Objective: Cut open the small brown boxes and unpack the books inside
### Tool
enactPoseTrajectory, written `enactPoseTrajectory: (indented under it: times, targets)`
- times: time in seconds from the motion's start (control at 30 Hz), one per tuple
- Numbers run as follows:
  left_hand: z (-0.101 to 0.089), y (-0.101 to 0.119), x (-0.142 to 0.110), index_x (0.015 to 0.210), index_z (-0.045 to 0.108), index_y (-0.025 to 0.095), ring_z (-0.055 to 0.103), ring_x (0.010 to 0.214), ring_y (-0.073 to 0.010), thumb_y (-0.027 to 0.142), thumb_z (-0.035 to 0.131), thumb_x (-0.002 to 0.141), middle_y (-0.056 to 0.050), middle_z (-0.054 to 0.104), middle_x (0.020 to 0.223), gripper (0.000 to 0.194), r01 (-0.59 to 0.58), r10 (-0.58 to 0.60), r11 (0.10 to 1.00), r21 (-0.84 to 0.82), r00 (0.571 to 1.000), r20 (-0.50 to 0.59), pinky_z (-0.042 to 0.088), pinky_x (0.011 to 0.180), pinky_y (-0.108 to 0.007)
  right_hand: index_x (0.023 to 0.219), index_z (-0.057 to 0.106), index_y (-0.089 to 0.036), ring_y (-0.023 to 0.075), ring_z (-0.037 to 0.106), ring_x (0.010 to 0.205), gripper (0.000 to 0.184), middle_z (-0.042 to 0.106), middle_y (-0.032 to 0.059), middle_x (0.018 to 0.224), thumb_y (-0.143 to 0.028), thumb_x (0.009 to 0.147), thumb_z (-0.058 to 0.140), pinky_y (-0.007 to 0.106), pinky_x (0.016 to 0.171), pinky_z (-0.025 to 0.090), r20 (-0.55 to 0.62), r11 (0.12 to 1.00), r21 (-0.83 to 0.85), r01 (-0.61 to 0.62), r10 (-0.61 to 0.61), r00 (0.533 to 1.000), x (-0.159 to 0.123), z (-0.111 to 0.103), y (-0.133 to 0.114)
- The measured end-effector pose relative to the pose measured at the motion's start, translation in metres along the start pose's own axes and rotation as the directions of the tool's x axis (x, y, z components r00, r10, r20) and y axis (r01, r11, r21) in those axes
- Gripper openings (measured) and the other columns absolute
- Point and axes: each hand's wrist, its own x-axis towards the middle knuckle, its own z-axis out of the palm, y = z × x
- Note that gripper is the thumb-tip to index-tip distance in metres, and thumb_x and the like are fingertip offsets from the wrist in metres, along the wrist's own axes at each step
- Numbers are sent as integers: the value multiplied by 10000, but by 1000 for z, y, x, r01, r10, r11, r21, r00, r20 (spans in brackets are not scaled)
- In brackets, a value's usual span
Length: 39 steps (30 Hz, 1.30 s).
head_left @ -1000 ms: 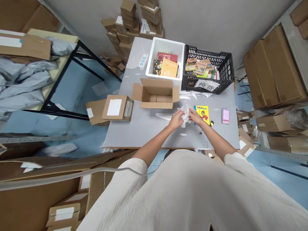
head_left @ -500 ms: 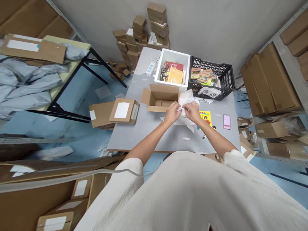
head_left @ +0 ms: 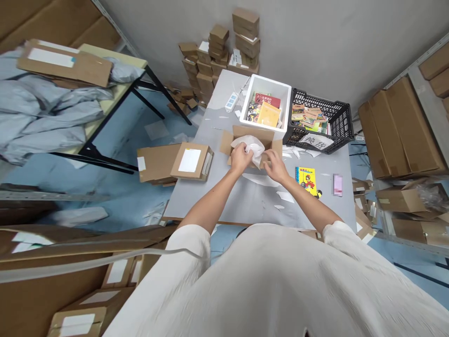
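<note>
An open cardboard box (head_left: 257, 133) stands on the grey table, its flaps spread. Inside its mouth sits a crumpled, thin white wrapper (head_left: 253, 144); whatever it encloses is hidden. My left hand (head_left: 241, 158) pinches the wrapper at the box's front left. By the front right corner, my right hand (head_left: 276, 166) has its thumb and fingers apart, close to the right flap and holding nothing visible. To the right of that hand lies a yellow spiral-bound book (head_left: 306, 181) with a cartoon cover.
Behind the box stand a white bin (head_left: 287, 100) of books and a black crate (head_left: 342, 122) with booklets. A closed labelled carton (head_left: 191, 161) lies at the left, a phone (head_left: 337, 185) at the right. Paper scraps (head_left: 286, 196) litter the table. Stacked boxes (head_left: 245, 37) lean near the wall.
The white wrapper, pinched by both hands beside the box, has moved left into it. My right hand has let go of it and opened. The view has shifted slightly.
</note>
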Motion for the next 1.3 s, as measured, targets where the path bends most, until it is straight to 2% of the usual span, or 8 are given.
enactPoseTrajectory:
  times: [0.17, 0.3, 0.53, 0.63, 0.73, 0.87, 1.03, 1.3]
  targets:
    - [7, -7, 13, 915, 665, 235, 661, 864, -230, 296, 712, 932, -15, 711, 851, 79, 110, -113, 994, 26, 979, 169, 517, 838, -323, 1607, 627, -213, 353, 521, 1547, 528, 554, 186, 1667, -311, 1096, 540, 552, 1298, 459, 152, 994, -103, 18, -2, 988, 17, 25, 3]
    - [12, -10, 23, 1086, 766, 206, 735, 1031, -267, 242, 679, 950, -63, 813, 1053, 165, 133, -139, 990, 41, 937, 322, 556, 951, -337, 1659, 601, -166, 390, 480, 1584, 600, 516, 198, 1753, -269, 1069, 565, 592, 1311, 419, 226, 967, -248, -53, 111, 968, 27, 31, 5]
    - [4, -14, 7, 1546, 672, 207, 635, 1399, -387, 228, 572, 1009, -186, 668, 1548, 547, -184, 127, 965, 189, 951, 282, 513, 1187, -517, 1660, 625, -182, 420, 451, 1595, 565, 518, 178, 1780, -318, 1144, 438, 627, 1260, 426, 306, 917, -372, -145, 269, 913, 41, 31, 13]
    - [4, -14, -1, 1399, 768, 215, 628, 1419, -367, 222, 512, 1034, -173, 710, 1487, 446, -400, 289, 900, 174, 846, 447, 451, 1254, -536, 1657, 624, -168, 422, 433, 1611, 571, 509, 189, 1786, -332, 1149, 421, 640, 1271, 403, 310, 904, -393, -168, 302, 901, 44, 32, 16]
    - [12, -15, -5, 1294, 807, 223, 599, 1485, -361, 257, 453, 1076, -154, 792, 1383, 418, -448, 263, 874, 186, 760, 594, 321, 1338, -601, 1646, 633, -162, 430, 436, 1606, 573, 512, 202, 1778, -335, 1129, 457, 645, 1269, 397, 289, 905, -390, -171, 297, 910, 41, 29, 20]
    - [26, -13, -8, 1466, 728, 212, 429, 1656, -402, 367, 400, 1130, -174, 733, 1556, 494, -315, 132, 909, 273, 839, 528, 203, 1359, -699, 1613, 672, -179, 424, 473, 1571, 553, 535, 195, 1754, -358, 1131, 469, 622, 1265, 406, 231, 916, -357, -182, 276, 933, 27, 17, 29]
    - [37, 5, -12, 1509, 685, 211, 428, 1667, -384, 352, 409, 1129, -190, 614, 1690, 490, -333, 228, 919, 211, 886, 404, 253, 1353, -644, 1546, 723, -216, 391, 493, 1557, 507, 597, 181, 1687, -393, 1152, 458, 594, 1276, 406, 132, 931, -297, -212, 260, 957, 1, -4, 49]
    - [62, 69, -36, 1495, 679, 232, 509, 1590, -332, 272, 443, 1120, -175, 635, 1636, 445, -558, 514, 829, 46, 792, 330, 313, 1318, -575, 1470, 766, -253, 387, 526, 1523, 493, 641, 165, 1625, -475, 1148, 467, 599, 1270, 433, -52, 922, -197, -332, 329, 943, -53, -43, 91]
